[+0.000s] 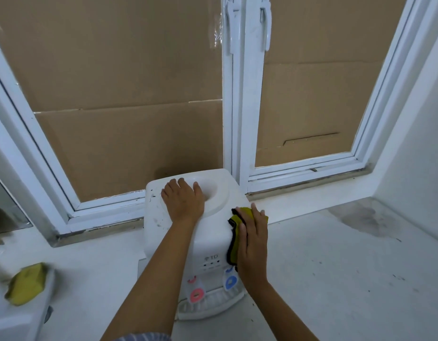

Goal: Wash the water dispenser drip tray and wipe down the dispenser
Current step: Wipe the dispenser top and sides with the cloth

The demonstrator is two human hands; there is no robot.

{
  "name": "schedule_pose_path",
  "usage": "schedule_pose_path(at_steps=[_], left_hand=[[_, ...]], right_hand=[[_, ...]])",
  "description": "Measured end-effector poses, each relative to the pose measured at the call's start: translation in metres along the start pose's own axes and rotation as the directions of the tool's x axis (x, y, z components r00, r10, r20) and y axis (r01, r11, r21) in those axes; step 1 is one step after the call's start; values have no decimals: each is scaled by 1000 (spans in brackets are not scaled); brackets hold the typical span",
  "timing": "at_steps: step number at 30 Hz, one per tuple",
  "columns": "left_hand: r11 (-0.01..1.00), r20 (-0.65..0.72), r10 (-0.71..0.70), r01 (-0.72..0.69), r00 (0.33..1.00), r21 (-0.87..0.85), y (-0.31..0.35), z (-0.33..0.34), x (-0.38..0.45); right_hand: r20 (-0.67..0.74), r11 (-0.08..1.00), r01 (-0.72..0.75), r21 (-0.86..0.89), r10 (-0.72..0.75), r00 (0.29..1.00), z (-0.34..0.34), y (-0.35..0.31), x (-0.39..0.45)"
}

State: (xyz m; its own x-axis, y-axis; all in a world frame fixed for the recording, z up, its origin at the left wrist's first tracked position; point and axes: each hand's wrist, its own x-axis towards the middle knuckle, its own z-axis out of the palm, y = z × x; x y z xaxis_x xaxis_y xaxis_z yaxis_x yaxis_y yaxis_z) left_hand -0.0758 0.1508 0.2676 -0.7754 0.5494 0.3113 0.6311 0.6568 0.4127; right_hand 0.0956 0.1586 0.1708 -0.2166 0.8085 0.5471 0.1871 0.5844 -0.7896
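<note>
A small white water dispenser (161, 215) stands on the counter below the window, with no bottle in its top well. My left hand (183, 200) lies flat on its top, fingers spread at the well's edge. My right hand (253, 242) presses a yellow cloth with a black border (234, 244) against the dispenser's right front corner. Below on the front are a red tap (196, 294) and a blue tap (231, 282). The white drip tray (213, 306) sits in place under the taps.
A yellow sponge (27, 284) rests on a white sink edge (21, 321) at the far left. The white counter (336, 279) runs right, with a dark stain (360, 220) near the corner. White window frames (234, 119) backed with cardboard stand right behind the dispenser.
</note>
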Motion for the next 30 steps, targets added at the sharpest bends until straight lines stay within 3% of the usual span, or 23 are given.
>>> schedule_pose_path(at_steps=[3, 7, 10, 14, 16, 20, 24, 27, 30], left_hand=[[1000, 7, 2, -2, 1000, -1, 0, -1, 1], [1000, 9, -1, 1, 1000, -7, -2, 0, 3], [1000, 0, 0, 0, 1000, -4, -2, 1, 4], [1000, -4, 5, -5, 1000, 4, -2, 0, 4], [1000, -3, 0, 0, 1000, -3, -3, 0, 4], [1000, -4, 0, 0, 1000, 2, -3, 1, 6], [1000, -18, 3, -3, 1000, 15, -4, 3, 7], [1000, -29, 3, -2, 1000, 11, -4, 4, 7], [1000, -33, 8, -7, 999, 16, -2, 3, 5]], right_hand=[[-151, 984, -44, 174, 71, 986, 12, 1, 1], [-276, 892, -218, 396, 342, 898, 30, 10, -1], [-231, 827, -374, 420, 496, 837, 38, 37, -16], [-93, 639, -584, 501, 710, 698, 35, 47, -18], [-100, 650, -575, 497, 701, 706, 29, 34, -10], [-200, 803, -335, 492, 479, 855, 19, 3, 9], [-250, 869, -247, 429, 377, 892, 21, 6, 12], [-222, 835, -319, 448, 450, 865, 24, 22, 2], [-156, 707, -466, 532, 623, 767, 28, 37, -8]])
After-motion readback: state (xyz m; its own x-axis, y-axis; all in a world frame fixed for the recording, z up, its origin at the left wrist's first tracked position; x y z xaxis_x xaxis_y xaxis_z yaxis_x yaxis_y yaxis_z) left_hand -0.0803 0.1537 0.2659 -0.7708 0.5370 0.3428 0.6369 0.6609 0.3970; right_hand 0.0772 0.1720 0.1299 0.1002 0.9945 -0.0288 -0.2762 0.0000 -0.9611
